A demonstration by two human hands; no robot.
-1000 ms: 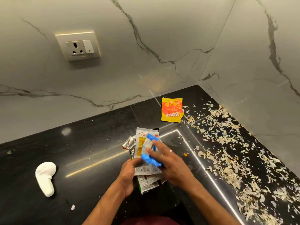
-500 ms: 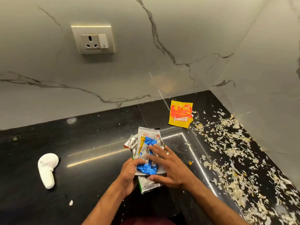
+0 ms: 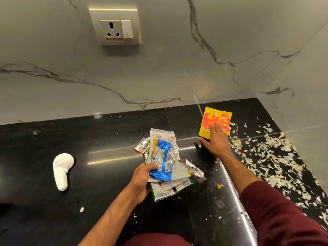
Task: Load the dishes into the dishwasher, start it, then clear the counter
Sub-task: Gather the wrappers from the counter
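Black polished counter [image 3: 88,174]. White handle-shaped object [image 3: 62,170] at 9 o'clock, yellow-orange snack packet [image 3: 215,119] at 1 o'clock near the wall, pale peel scraps [image 3: 269,157] scattered across 3 o'clock side.

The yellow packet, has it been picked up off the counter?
No, the yellow packet lies flat on the counter, with the right hand's straight fingers just reaching it.

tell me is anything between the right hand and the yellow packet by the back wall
Nothing visible does. The right hand is open with its fingers already lying on the yellow packet, which lies flat on the black counter.
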